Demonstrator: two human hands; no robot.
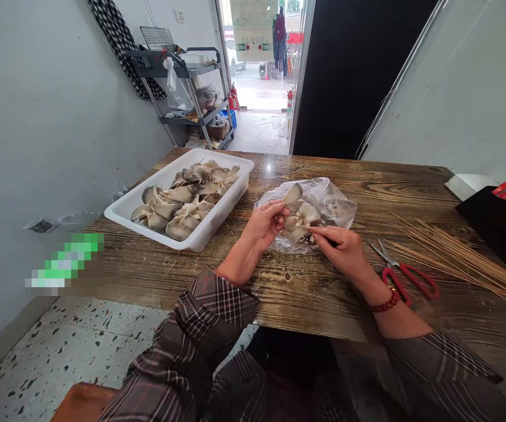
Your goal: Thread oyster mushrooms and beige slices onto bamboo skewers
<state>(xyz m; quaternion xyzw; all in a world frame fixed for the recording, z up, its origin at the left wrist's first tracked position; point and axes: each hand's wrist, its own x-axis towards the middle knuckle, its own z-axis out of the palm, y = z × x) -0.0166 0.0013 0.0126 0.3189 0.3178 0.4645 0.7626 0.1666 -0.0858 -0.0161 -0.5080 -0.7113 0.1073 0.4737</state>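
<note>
Over a clear plastic bag (334, 202) on the wooden table, my left hand (264, 225) pinches a grey-brown oyster mushroom (293, 194) by its stem, cap pointing up. To its right, my right hand (343, 249) is closed, thumb and fingers pressed on the end of what looks like a thin stick, mostly hidden by the fingers. More mushrooms (303, 218) lie between the hands, at the bag; whether they touch the stick cannot be made out. A white tray (211, 230) at the left holds a pile of mushrooms (185, 202).
Red-handled scissors (392, 264) lie open beside my right wrist. Bundled thin wooden sticks (468, 255) spread over the table's right side, near a black bag (490, 223) with red packets. A grey shelf cart (195, 70) stands beyond the table (288, 299).
</note>
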